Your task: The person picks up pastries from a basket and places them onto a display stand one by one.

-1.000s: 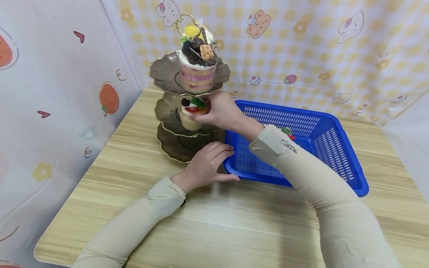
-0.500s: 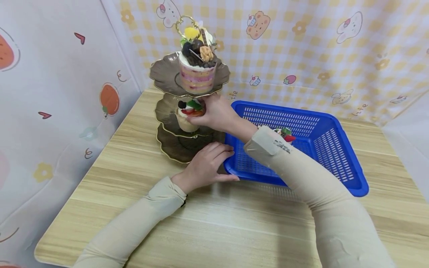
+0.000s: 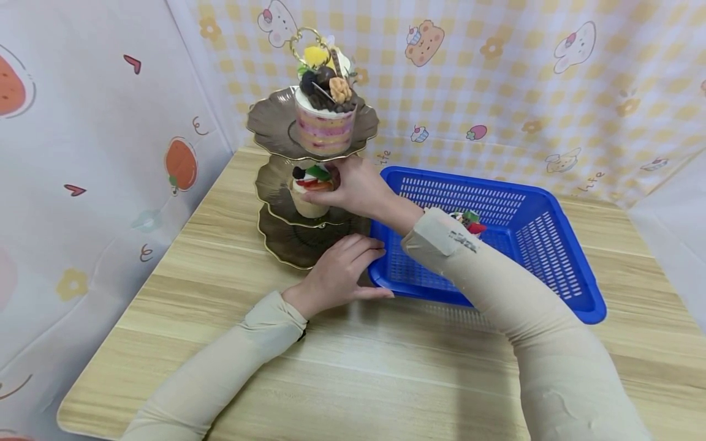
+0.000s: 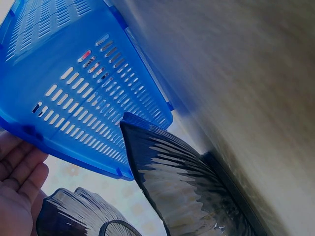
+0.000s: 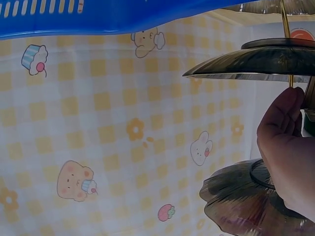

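Note:
My right hand [image 3: 358,190] reaches between the upper tiers of a brown three-tier dessert stand [image 3: 265,131]. Its thumb and fingers hold a small dessert cup [image 3: 311,205], topped with cream, red fruit slices, a dark berry and a green leaf, upright over the middle plate. The right wrist view shows the fingers [image 5: 280,110] beside the stand's gold rod, the cup mostly cut off. My left hand [image 3: 339,272] spans the near left corner of a blue plastic basket [image 3: 425,294], fingertips touching its rim and thumb stretched along the front.
A layered cup with chocolate topping [image 3: 325,125] stands on the top plate; another dessert with yellow topping [image 3: 317,56] shows behind it. One more red-and-green-topped dessert [image 3: 471,222] sits in the basket. Patterned cloth [image 3: 496,92] hangs behind the wooden table [image 3: 386,380].
My right hand has shifted the dessert cup slightly left on the middle tier, mostly in the first half second. My left hand stays at the basket corner.

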{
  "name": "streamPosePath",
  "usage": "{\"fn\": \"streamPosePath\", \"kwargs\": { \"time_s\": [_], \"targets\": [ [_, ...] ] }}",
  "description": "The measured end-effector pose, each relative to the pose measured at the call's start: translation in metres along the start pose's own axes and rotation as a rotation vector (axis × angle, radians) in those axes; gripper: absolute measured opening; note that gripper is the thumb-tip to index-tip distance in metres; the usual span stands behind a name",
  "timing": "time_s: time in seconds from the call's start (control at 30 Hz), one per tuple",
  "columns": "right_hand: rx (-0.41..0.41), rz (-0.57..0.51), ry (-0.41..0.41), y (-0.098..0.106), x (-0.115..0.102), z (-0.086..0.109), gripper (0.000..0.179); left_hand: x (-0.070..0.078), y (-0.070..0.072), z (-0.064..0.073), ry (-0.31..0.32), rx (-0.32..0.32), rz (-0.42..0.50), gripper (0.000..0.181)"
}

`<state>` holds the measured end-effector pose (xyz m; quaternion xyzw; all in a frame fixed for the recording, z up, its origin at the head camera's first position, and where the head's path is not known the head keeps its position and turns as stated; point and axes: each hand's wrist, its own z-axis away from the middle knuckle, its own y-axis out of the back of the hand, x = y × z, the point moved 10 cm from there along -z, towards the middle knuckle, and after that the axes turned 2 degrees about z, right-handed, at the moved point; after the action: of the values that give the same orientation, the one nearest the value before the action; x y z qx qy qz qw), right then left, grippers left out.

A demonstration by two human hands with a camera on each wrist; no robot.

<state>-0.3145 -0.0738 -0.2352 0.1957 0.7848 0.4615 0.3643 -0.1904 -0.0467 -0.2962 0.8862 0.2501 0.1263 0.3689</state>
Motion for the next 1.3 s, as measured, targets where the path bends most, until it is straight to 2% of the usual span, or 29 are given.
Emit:
{"fn": "streamPosePath", "kwargs": {
  "time_s": [0.7,1.03,1.17,1.3],
  "targets": [
    [-0.014,0.05,-0.02,0.005,0.007,0.005,0.045,0.002,-0.002,-0.001,0.005,-0.001,0.027,0.064],
    [-0.053,-0.047,-0.131,0.012,0.022,0.011,0.058,0.0,-0.001,0.001,0.007,0.001,0.028,0.065],
    [-0.045,-0.077,-0.132,0.018,0.028,0.015,0.062,0.0,0.0,0.001,0.005,0.01,0.035,0.065],
    [-0.032,-0.112,-0.111,0.023,0.032,0.02,0.058,0.0,-0.001,0.001,0.003,0.014,0.041,0.065]
  ]
}}
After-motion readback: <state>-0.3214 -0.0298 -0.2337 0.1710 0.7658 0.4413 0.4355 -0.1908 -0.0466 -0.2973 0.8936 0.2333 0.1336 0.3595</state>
